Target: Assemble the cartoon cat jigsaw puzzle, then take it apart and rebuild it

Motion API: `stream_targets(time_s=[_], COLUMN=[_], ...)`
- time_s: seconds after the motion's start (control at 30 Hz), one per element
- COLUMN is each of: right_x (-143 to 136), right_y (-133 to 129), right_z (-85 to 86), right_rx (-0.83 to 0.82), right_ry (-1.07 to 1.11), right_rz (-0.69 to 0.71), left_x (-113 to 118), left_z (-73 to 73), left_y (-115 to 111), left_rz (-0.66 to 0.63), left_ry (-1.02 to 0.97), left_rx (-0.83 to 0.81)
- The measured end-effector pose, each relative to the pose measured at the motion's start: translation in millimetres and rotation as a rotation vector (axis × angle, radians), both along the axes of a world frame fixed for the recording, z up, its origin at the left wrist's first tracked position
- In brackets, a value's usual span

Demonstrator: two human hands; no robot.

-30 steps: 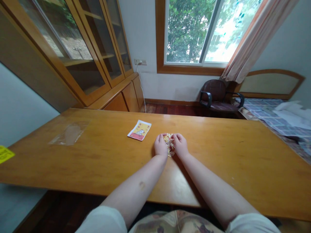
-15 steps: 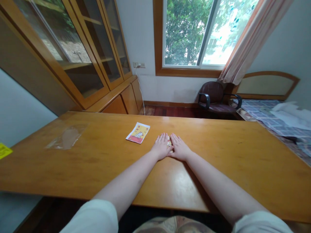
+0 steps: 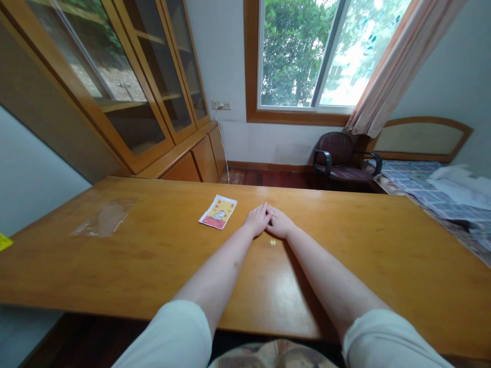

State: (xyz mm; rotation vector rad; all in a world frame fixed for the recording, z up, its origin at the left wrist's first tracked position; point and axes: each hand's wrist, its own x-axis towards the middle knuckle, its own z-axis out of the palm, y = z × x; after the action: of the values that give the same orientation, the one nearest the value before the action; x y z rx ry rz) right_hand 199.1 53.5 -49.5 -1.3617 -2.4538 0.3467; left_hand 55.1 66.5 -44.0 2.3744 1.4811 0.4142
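My left hand (image 3: 257, 220) and my right hand (image 3: 280, 223) lie palm down on the table, side by side, their fingers stretched forward and meeting at the tips. Whatever lies beneath the palms is hidden. Just behind them, toward my body, a single pale yellow jigsaw puzzle piece (image 3: 272, 242) rests on the wood. To the left of my hands is a flat card (image 3: 218, 211) with a white animal drawn on yellow and red; neither hand touches it.
A clear plastic bag (image 3: 105, 217) lies on the left part of the wooden table (image 3: 364, 266). Beyond the table stand a glass-fronted cabinet (image 3: 153, 82), an armchair (image 3: 339, 156) and a bed (image 3: 418, 179). Something yellow (image 3: 4, 242) shows at the left edge.
My hands have slid slightly away from me and closed together at the fingertips. The patterned pieces between them are now covered, and one puzzle piece shows behind them.
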Motion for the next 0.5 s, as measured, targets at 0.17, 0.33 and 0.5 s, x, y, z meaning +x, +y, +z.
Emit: stream_targets(time_s=[0.17,0.33,0.5], right_x=[25.7,36.9,25.6], right_y=[-36.6,-63.4,-34.7], right_z=[-5.4,-10.5,-6.0], right_rx=[-0.006,0.016,-0.026], right_ry=[0.008,-0.103,-0.138], right_rz=[0.014,-0.043,-0.028], left_x=[-28.4,-45.7,-32.9], left_z=[0.8,-4.9,0.6], left_y=[-21.8,-37.9,-18.8], left_rz=[0.003,-0.008,-0.101], left_ry=[0.053,0.136,0.189], left_rx=[-0.011,0.024,-0.003])
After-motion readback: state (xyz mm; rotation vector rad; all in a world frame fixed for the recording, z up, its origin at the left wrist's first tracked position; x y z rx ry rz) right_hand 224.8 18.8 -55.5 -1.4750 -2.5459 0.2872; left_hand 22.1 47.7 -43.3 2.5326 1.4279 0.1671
